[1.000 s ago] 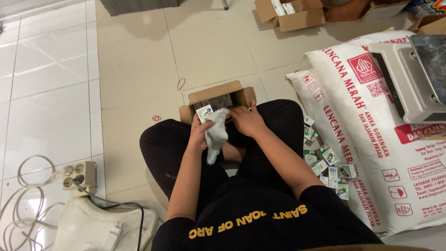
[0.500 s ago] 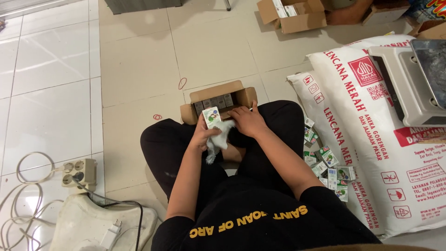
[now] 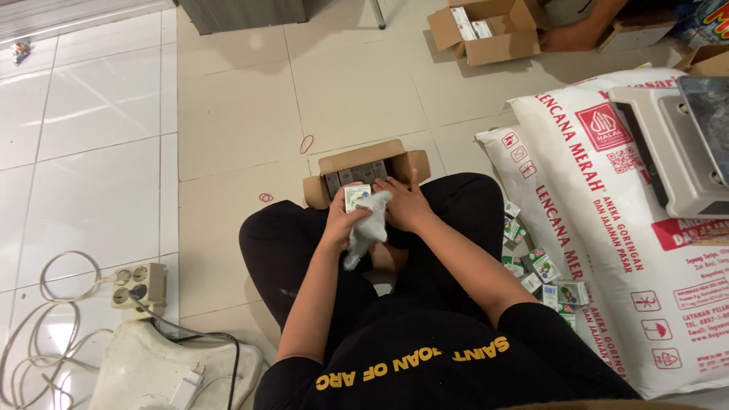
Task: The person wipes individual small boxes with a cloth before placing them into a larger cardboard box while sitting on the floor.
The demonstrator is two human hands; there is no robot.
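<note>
Head view: person seated cross-legged on the tiled floor (image 3: 114,175). Left hand (image 3: 339,222) has its fingers clamped on a small green-and-white carton (image 3: 355,197), held over the lap just short of the open cardboard box (image 3: 364,171). Right hand (image 3: 408,205) presses a white cloth (image 3: 367,231) to the carton, fingers closed on it. Carton looks light, stiff, crushable; best held by its narrow sides. Cloth soft, limp. Loose cartons (image 3: 543,269) lie beside the right knee, against a white sack (image 3: 607,228).

My left hand (image 3: 339,222) covers most of the small box (image 3: 355,197) it grips, and the white cloth (image 3: 367,226) hides my right hand's (image 3: 408,206) fingertips. The scale (image 3: 676,144) and sack (image 3: 607,212) run off the right edge; another person's foot (image 3: 581,34) is cut off above.
</note>
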